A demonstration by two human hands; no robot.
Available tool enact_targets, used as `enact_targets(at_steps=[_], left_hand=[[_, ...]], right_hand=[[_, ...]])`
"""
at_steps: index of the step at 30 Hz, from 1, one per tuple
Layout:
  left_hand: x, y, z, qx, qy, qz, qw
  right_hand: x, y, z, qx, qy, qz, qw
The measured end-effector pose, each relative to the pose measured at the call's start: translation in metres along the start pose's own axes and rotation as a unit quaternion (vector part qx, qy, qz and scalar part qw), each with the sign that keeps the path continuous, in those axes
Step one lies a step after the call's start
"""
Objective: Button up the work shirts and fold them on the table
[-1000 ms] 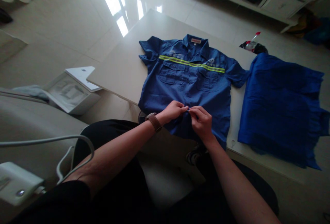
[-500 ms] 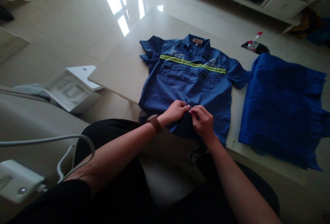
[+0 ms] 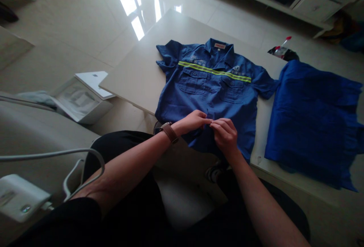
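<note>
A blue short-sleeved work shirt with a yellow reflective stripe lies face up on a low beige table, collar away from me. My left hand, with a brown watch at the wrist, pinches the shirt's front placket near the hem. My right hand pinches the same spot from the other side, fingertips meeting the left hand's. Both hands are closed on the fabric.
A second piece of blue cloth lies on the table to the right. A dark bag with a red-tipped item sits behind it. An open white box stands on the floor at left; a white device with cable is near my left knee.
Both hands stay pinched at the shirt's lower front, with only slight finger movement. The view has shifted a little.
</note>
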State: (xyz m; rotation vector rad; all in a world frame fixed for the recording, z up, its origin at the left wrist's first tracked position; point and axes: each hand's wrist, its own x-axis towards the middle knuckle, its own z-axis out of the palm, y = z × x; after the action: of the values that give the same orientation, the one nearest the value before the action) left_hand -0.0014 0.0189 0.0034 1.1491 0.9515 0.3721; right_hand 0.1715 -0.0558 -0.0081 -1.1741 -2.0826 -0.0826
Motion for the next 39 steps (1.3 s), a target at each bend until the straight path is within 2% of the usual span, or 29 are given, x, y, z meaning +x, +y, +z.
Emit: enact_targets(at_steps=[3,9,14,18,22,24,27,31,36,39], left_hand=[[0.0,-0.001,0.0,-0.027,0.012,-0.011,0.999],[0.001,-0.003,0.015,-0.115,0.063,-0.005,0.991],[0.001,-0.004,0.022,-0.18,0.092,-0.001,0.979],[0.001,-0.002,0.022,-0.228,0.082,-0.022,0.97],[0.001,0.002,0.019,-0.217,0.068,-0.014,0.974],[0.001,0.002,0.017,-0.193,0.056,-0.01,0.979],[-0.001,0.004,0.013,-0.146,0.037,-0.014,0.988],[-0.003,0.008,0.008,-0.138,0.01,-0.015,0.99],[-0.004,0.005,0.01,-0.049,0.019,-0.017,0.998],[-0.003,0.003,0.014,-0.052,0.036,-0.026,0.998]], right_hand=[[0.003,0.0,-0.002,-0.047,0.027,-0.015,0.998],[0.002,0.006,-0.003,-0.082,0.008,-0.027,0.996],[0.002,0.011,-0.002,-0.058,0.01,-0.011,0.998],[0.001,0.012,-0.001,0.0,0.012,0.01,1.0],[0.001,0.007,-0.001,0.043,0.029,0.07,0.996],[0.002,0.005,-0.002,0.046,0.027,0.073,0.996],[0.002,0.005,-0.004,0.035,0.006,0.026,0.999],[0.004,0.007,-0.006,0.008,0.004,-0.025,1.0],[0.001,0.007,-0.005,-0.026,-0.019,-0.059,0.998],[-0.001,0.005,-0.004,-0.036,-0.031,-0.06,0.997]])
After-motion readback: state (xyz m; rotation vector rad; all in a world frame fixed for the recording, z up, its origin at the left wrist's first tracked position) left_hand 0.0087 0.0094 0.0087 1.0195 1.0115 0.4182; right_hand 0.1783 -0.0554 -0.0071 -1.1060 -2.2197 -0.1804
